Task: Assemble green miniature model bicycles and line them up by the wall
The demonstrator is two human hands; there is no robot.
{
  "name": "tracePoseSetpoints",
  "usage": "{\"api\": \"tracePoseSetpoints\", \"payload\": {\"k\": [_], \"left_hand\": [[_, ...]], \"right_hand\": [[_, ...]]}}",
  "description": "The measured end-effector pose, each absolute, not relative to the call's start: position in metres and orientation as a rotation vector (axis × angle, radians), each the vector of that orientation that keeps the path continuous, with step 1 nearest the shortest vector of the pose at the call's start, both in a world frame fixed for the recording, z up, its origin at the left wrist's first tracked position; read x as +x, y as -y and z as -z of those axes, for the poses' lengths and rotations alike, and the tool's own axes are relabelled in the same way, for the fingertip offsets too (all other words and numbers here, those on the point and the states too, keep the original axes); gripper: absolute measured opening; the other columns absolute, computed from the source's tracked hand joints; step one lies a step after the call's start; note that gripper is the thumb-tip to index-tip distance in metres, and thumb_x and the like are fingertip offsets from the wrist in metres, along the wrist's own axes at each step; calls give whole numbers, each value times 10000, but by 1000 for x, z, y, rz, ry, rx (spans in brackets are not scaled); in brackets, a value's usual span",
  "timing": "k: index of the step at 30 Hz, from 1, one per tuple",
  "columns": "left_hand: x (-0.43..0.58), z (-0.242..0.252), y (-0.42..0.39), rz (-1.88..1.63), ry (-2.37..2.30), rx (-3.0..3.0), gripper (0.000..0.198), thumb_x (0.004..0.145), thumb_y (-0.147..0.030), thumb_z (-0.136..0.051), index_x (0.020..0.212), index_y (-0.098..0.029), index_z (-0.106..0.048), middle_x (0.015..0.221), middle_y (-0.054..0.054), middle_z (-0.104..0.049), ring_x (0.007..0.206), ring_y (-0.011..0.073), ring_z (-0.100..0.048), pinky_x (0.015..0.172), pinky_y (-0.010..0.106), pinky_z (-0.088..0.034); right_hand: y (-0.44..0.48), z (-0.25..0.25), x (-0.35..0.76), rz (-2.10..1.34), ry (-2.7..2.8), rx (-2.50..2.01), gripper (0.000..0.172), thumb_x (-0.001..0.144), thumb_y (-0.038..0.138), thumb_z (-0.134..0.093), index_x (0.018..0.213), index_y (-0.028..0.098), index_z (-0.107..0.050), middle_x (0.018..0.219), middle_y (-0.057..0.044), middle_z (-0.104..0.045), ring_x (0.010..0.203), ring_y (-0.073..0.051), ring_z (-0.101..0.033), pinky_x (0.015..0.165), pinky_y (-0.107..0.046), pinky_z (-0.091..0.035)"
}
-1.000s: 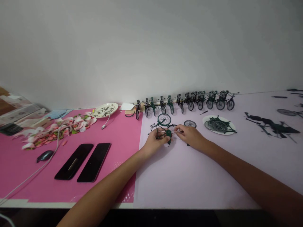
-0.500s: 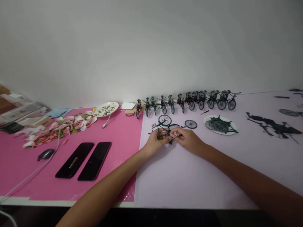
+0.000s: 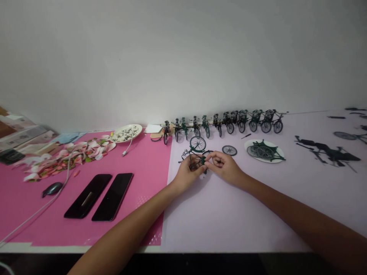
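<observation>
A dark green model bicycle (image 3: 197, 143) is held over the lilac part of the table, one spoked wheel pointing away from me. My left hand (image 3: 187, 170) is closed around its frame from the left. From the right, the fingertips of my right hand (image 3: 223, 167) pinch at the bicycle's near end; whatever small part lies between them is hidden. A loose spoked wheel (image 3: 229, 150) lies flat just beyond my right hand. To the right, a white plate (image 3: 279, 160) bears green frame parts and wheels.
Several finished model bicycles (image 3: 207, 128) stand along the wall. A small screwdriver (image 3: 246, 135) lies before them. Dark parts (image 3: 329, 151) lie at right. On the pink side are two phones (image 3: 113, 196), a mouse-like dark object (image 3: 52, 189), petals (image 3: 65, 160) and a plate of small parts (image 3: 126, 133).
My right fingers have shifted slightly at the bicycle's near end, and the thin dark piece seen by them is less visible. The whole view has moved a little.
</observation>
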State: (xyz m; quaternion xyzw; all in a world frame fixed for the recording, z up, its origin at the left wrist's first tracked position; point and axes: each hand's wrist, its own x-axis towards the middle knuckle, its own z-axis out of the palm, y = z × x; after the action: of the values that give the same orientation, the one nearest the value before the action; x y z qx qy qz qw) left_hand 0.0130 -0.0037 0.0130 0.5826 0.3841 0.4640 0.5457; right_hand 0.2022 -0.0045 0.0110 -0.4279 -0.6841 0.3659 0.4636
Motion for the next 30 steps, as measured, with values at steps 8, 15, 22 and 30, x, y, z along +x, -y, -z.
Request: {"api": "tracePoseSetpoints", "payload": {"k": [8,15,22,30], "left_hand": [[16,-16,8,-1095,-944,1438,373,803,-278,-829,1093,-166,-622,888,33,-671,837,162,-653,744,274,-480],[16,-15,8,-1105,-944,1434,392,802,-289,-829,1110,-174,-615,910,40,-675,860,171,-654,769,285,-485],[16,-16,8,-1098,-944,1488,328,818,-259,-791,1079,-169,-613,888,33,-656,835,165,-639,766,288,-486],[14,-18,11,-1135,-988,1583,265,830,-226,-738,1064,-170,-627,872,34,-664,793,168,-631,752,290,-488]], "right_hand": [[6,-11,202,-971,1605,-1067,352,863,463,-740,1080,239,-576,597,121,-275,518,-99,-277,530,-225,-280],[5,-9,204,-986,1611,-1062,379,855,448,-754,1118,247,-568,604,121,-278,519,-100,-273,531,-229,-273],[3,-8,204,-1024,1582,-1064,383,839,420,-769,1110,241,-566,603,130,-272,517,-94,-259,528,-223,-269],[1,-9,205,-1036,1570,-1071,411,803,432,-800,1089,235,-579,602,132,-273,522,-90,-252,530,-222,-265]]}}
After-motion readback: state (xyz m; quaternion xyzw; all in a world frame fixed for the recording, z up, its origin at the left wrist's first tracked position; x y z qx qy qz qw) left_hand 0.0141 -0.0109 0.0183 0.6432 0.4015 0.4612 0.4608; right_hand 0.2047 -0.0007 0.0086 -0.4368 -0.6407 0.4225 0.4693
